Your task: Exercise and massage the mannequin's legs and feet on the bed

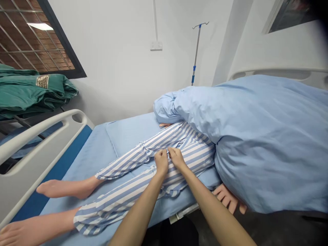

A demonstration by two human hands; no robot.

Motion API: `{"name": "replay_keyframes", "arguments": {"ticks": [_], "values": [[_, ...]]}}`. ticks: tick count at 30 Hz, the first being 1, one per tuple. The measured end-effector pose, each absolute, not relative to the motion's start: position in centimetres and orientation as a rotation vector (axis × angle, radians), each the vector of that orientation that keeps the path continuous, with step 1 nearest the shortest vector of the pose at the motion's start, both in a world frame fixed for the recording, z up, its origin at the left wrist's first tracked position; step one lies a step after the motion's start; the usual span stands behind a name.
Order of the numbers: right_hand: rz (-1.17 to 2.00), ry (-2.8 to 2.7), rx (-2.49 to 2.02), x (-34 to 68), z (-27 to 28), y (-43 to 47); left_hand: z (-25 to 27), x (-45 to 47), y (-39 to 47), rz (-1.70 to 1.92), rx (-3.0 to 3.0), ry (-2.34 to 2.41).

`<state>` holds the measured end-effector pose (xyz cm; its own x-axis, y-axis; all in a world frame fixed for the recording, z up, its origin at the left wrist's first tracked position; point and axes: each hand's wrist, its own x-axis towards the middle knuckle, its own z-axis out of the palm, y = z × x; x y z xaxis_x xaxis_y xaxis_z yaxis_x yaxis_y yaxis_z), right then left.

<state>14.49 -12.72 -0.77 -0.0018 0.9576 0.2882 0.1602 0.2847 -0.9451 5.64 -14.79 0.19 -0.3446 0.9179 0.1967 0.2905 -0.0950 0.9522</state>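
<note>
A figure lies on its back on a bed, its legs in blue-and-white striped trousers (pixel 123 191) and its bare feet (pixel 23 227) showing. My left hand (pixel 161 162) is closed in a fist over the near leg, around the knee or lower thigh. Right beside it, my right hand (pixel 176 158) is closed too, with the knuckles of both hands almost touching. Whether trouser cloth is caught inside the fingers is hidden. A light blue quilt (pixel 266 136) covers the figure's upper body, and the figure's near hand (pixel 229 198) sticks out from under it at the bed edge.
The bed has a pale footboard (pixel 69 118) at left and a headboard (pixel 279 72) at far right. An IV pole (pixel 196 51) stands behind the bed by the wall. Green folded covers (pixel 33 92) lie beneath the barred window (pixel 33 37). A blue sheet (pixel 130 128) spans the mattress.
</note>
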Motion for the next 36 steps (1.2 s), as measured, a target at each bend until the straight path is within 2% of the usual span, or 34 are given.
{"name": "replay_keyframes", "arguments": {"ticks": [3,9,15,26,29,32,36], "values": [[0.874,-1.41,-1.127,15.7,-0.2,-12.2,-0.2,7.2,-15.0,1.418,1.346,1.589],[0.638,-1.496,-1.183,19.2,-0.6,-11.7,0.6,10.6,-13.6,1.485,1.289,1.417],[0.671,-1.474,-1.191,20.3,0.0,-11.4,-0.1,13.0,-12.5,1.428,1.473,1.672],[0.137,-1.718,-1.566,23.2,-0.4,-9.4,-0.2,12.6,-12.8,1.31,1.553,1.595],[0.114,-1.749,-1.573,23.1,-0.5,-9.6,0.0,9.3,-13.8,1.281,1.539,1.598],[0.141,-1.712,-1.573,23.2,-0.3,-9.7,0.2,2.3,-16.8,1.3,1.601,1.717],[0.206,-1.648,-1.562,23.2,-0.2,-9.6,1.1,-9.8,-22.0,1.21,1.736,2.158]]}}
